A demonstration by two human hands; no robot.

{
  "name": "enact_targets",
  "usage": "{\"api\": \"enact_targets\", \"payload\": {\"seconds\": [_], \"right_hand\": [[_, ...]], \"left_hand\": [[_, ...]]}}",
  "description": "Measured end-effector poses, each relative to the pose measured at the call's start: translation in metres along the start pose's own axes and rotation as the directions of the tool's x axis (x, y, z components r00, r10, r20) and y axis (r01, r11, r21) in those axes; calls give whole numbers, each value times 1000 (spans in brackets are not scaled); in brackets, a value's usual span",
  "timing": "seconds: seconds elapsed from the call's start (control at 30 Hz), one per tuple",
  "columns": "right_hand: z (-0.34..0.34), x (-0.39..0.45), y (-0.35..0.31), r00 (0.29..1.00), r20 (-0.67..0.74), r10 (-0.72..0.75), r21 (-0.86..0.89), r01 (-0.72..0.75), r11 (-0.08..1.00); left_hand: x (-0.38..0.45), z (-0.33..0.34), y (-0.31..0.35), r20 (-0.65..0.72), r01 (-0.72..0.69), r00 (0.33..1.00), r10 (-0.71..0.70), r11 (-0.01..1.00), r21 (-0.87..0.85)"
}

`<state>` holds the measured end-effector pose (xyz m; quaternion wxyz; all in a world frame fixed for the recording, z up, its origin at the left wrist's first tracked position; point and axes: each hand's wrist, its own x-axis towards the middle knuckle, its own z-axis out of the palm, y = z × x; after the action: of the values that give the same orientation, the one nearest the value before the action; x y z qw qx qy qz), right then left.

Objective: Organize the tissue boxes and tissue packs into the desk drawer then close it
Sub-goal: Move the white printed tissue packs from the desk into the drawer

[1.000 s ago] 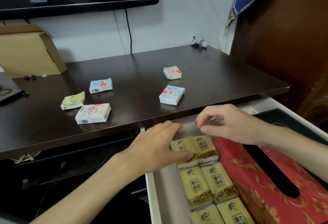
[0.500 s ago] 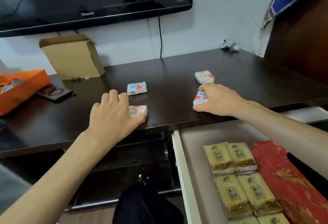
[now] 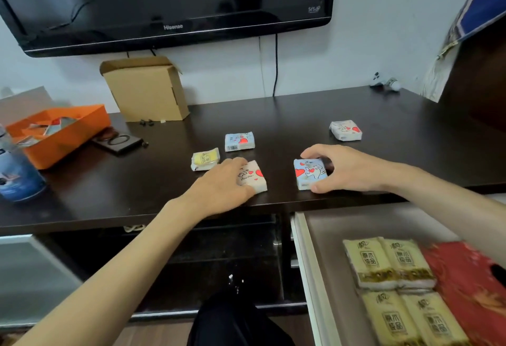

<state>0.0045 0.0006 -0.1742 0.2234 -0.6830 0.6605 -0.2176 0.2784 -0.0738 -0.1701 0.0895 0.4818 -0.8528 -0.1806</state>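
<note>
Both hands on tissue packs near counter edge, above open drawer.

Left hand closed over white pack with red hearts, script unreadable; right hand pinching blue pack by its sides, likely for carrying both down together. Three more packs on counter: yellow pack, second blue pack, far white pack. Drawer already holding beige packs in rows beside red tissue box. "Hisense" legible on television.
</note>
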Motion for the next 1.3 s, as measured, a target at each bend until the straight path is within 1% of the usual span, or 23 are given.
{"api": "enact_targets", "payload": {"seconds": [0.1, 0.2, 0.23, 0.3, 0.37, 0.43, 0.47, 0.5, 0.57, 0.6, 0.63, 0.67, 0.73, 0.8, 0.83, 0.9, 0.93, 1.0, 1.07, 1.13, 1.23, 1.27, 1.3], "right_hand": [[-3, -2, 4, 1000, -10, 5, 19, -5, 1000], [-5, 1, 6, 999, -32, 10, 9, -9, 1000], [-5, 3, 7, 999, -43, 10, 11, -9, 1000], [-7, 7, 7, 998, -67, 13, 26, -11, 1000], [-9, 13, 8, 996, -89, 16, 60, -11, 998], [-10, 19, 9, 994, -107, 24, 81, -15, 997], [-10, 22, 9, 994, -110, 26, 82, -17, 996], [-9, 24, 10, 993, -111, 26, 81, -17, 997], [-9, 26, 12, 993, -112, 31, 77, -23, 997], [-9, 26, 14, 993, -111, 36, 77, -27, 997], [-10, 26, 17, 993, -110, 41, 78, -32, 996], [-10, 24, 20, 993, -110, 45, 77, -37, 996], [-13, 20, 26, 992, -117, 48, 66, -41, 997], [-17, 12, 34, 990, -128, 55, 43, -50, 998], [-19, 7, 38, 989, -134, 60, 21, -58, 998], [-24, -4, 48, 986, -147, 72, -30, -78, 997], [-27, -8, 53, 985, -153, 82, -42, -89, 995], [-30, -16, 60, 981, -168, 101, -28, -107, 994], [-33, -20, 62, 977, -185, 106, -25, -112, 993], [-36, -23, 64, 976, -194, 99, -68, -114, 991], [-40, -29, 67, 976, -198, 96, -128, -123, 984], [-42, -32, 68, 976, -194, 97, -136, -125, 983], [-43, -34, 69, 977, -187, 98, -139, -125, 982]], "left_hand": [[11, 4, 5, 9, -61, 998, 61, 998, -6], [24, 3, 7, 9, -73, 997, 73, 997, -37], [28, -1, 7, -12, -78, 997, 77, 994, -76], [41, -16, 6, -116, -109, 989, 94, 986, -127], [61, -32, 2, -222, -117, 971, 87, 985, -123], [86, -43, -2, -256, -81, 965, 56, 993, -91], [100, -44, -4, -237, -46, 971, 37, 999, -30], [112, -43, -6, -189, -6, 982, 18, 998, 63], [130, -37, -9, -43, 41, 999, -32, 975, 220], [137, -33, -10, 19, 47, 998, -53, 967, 249], [142, -29, -11, 49, 41, 997, -56, 964, 261], [145, -27, -10, 49, 23, 998, -38, 963, 270], [148, -25, -1, -6, -36, 999, 39, 965, 259], [147, -24, 15, -70, -142, 985, 160, 966, 214], [144, -22, 26, -80, -208, 971, 226, 961, 181], [135, -16, 48, -21, -316, 946, 324, 933, 170], [131, -10, 59, 37, -348, 937, 348, 915, 204], [122, 0, 76, 138, -375, 927, 349, 882, 284], [117, 3, 87, 154, -392, 920, 360, 855, 341], [112, 2, 93, 137, -408, 912, 387, 822, 396], [106, 2, 97, 138, -467, 871, 471, 709, 529], [103, 2, 98, 163, -501, 851, 498, 682, 532], [100, 3, 99, 193, -533, 837, 511, 687, 494]]}}
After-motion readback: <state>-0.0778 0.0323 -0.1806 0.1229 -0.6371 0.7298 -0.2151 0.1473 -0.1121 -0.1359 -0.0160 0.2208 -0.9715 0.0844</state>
